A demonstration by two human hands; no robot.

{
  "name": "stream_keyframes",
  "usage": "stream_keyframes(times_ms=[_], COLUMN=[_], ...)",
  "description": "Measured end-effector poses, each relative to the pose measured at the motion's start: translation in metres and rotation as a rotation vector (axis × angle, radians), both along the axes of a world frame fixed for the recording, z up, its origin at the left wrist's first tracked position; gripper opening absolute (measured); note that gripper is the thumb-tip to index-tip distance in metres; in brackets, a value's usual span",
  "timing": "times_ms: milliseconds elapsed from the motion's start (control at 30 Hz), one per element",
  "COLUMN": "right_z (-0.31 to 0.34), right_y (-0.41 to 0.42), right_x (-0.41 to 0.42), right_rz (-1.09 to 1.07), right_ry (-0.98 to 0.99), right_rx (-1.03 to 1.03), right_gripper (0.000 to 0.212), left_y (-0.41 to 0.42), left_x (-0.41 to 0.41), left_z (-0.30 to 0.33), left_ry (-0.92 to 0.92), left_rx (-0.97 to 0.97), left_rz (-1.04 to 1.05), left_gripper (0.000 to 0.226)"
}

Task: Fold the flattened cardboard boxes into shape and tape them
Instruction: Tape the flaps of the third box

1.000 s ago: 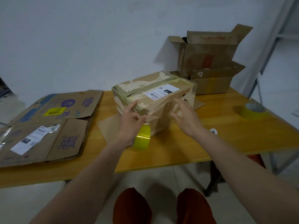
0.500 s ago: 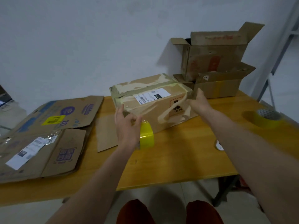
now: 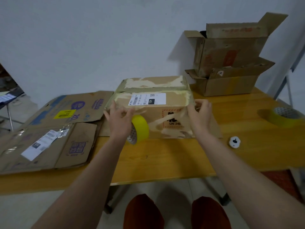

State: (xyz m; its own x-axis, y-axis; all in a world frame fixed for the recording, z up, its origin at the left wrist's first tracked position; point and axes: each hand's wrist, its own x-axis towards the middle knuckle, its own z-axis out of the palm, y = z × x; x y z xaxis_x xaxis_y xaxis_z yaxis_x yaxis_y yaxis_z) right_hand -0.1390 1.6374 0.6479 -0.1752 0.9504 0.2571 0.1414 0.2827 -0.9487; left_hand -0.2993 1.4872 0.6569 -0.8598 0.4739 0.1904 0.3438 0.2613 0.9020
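Bare packing room, white wall [image 3: 82,38], table [image 3: 181,159] of cardboard boxes [image 3: 231,63]

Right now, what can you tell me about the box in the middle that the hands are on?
The middle box is brown cardboard, folded into shape and closed, sitting on the yellow wooden table. It looks worn, with pale torn patches and shiny old tape. A white shipping label with a barcode sits on top, and a red-bordered mark reading "UN 34" shows on the front. The left hand holds its left front corner while carrying a yellow tape roll; the right hand holds the right edge.
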Motion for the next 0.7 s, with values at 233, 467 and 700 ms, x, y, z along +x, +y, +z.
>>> stream_keyframes(times_ms=[233,467,700], right_z=[-0.011,-0.002,0.011], right_y=[-0.084,-0.064,-0.004], right_x=[0.003,0.011,-0.002], right_rz=[0.326,0.23,0.202], right_ry=[0.036,-0.098,-0.202], right_rx=[-0.029,0.084,-0.118], right_gripper=[0.016,0.02,0.047], left_y=[-0.008,-0.034,-0.015], left_x=[0.029,0.053,0.078], left_z=[0.01,0.023,0.023], left_ry=[-0.068,-0.19,0.088], left_rx=[0.093,0.179,0.059], left_rz=[-0.224,-0.41,-0.474], left_gripper=[0.034,0.033,0.035])
